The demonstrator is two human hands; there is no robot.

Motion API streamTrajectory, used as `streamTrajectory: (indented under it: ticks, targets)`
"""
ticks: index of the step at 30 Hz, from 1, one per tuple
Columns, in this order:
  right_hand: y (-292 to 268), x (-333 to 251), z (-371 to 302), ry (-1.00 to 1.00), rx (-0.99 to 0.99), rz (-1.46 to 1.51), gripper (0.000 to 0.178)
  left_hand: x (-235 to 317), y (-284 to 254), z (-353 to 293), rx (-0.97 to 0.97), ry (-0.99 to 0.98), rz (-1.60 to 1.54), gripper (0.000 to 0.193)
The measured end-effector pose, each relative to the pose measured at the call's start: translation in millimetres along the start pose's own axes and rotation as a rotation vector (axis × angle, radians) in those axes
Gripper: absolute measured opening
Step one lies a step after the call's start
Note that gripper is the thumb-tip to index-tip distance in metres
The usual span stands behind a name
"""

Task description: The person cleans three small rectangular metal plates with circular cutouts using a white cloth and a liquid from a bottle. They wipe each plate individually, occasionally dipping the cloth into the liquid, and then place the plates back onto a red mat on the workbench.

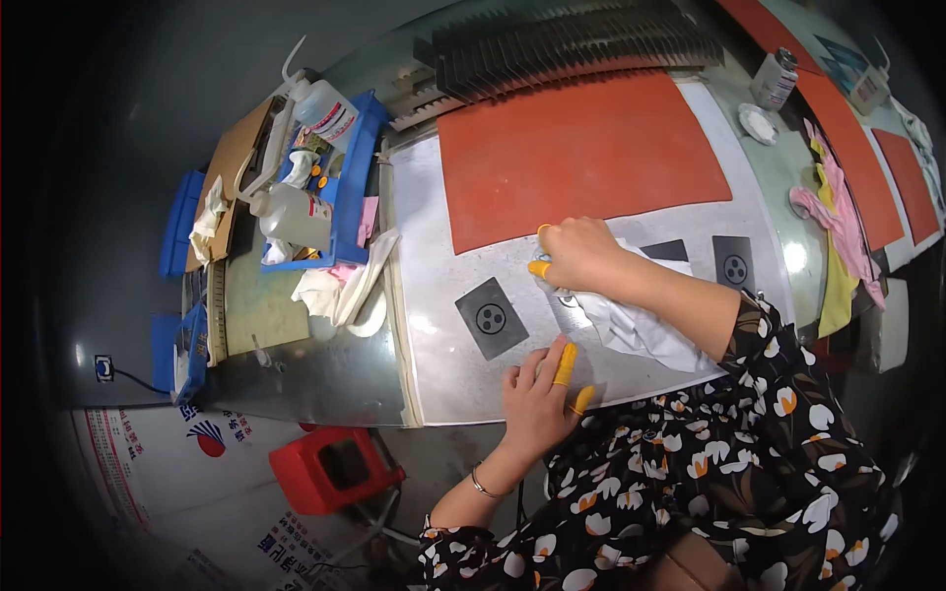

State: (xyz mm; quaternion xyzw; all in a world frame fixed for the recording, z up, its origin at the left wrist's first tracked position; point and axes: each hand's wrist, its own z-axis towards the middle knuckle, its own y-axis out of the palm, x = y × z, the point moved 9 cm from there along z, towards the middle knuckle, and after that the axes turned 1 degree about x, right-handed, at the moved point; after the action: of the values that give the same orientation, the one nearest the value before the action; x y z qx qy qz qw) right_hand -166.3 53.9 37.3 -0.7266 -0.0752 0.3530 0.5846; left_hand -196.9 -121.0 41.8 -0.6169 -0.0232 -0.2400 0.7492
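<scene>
My right hand [583,256], with yellow finger cots on its thumb and a fingertip, is closed on a bunched white cloth [641,330]. It presses the cloth onto a grey plate [570,315], most of which the cloth and hand hide. My left hand [537,399] also wears yellow cots. Its fingers are stretched out and apart near that plate's near edge; I cannot tell whether they touch it. Left of the hands lies a dark grey rectangular plate [491,318] marked with a circle and three dots. A similar plate [732,264] lies to the right, and another dark plate [667,250] is partly under the cloth.
An orange-red mat [581,158] lies beyond my hands, before a black slotted rack [581,54]. At left a blue tray [345,231] holds squeeze bottles [296,219] and cloths. Pink and yellow cloths [833,222] hang at right. A red stool [320,473] stands below the table.
</scene>
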Motion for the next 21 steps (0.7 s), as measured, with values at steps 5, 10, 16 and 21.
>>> streamTrajectory:
  ticks: [5,10,16,21]
  targets:
    - [14.7,-2.7,-29.6,0.008,0.039,0.001,0.038,-5.0,5.7,-3.6,-0.001,0.003,-0.010,0.046]
    - [25.4,-17.6,-79.3,0.044,-0.140,0.027,0.038,-21.8,-9.4,-18.2,0.178,-0.042,-0.273,0.039]
    - [18.2,-55.8,-82.1,-0.137,-0.356,-0.002,0.035,-62.5,-44.0,-44.9,0.248,-0.120,-0.142,0.045]
    - [13.3,-96.4,10.7,-0.225,-0.072,-0.007,0.033,-65.4,-40.3,-45.8,0.198,-0.052,-0.065,0.046]
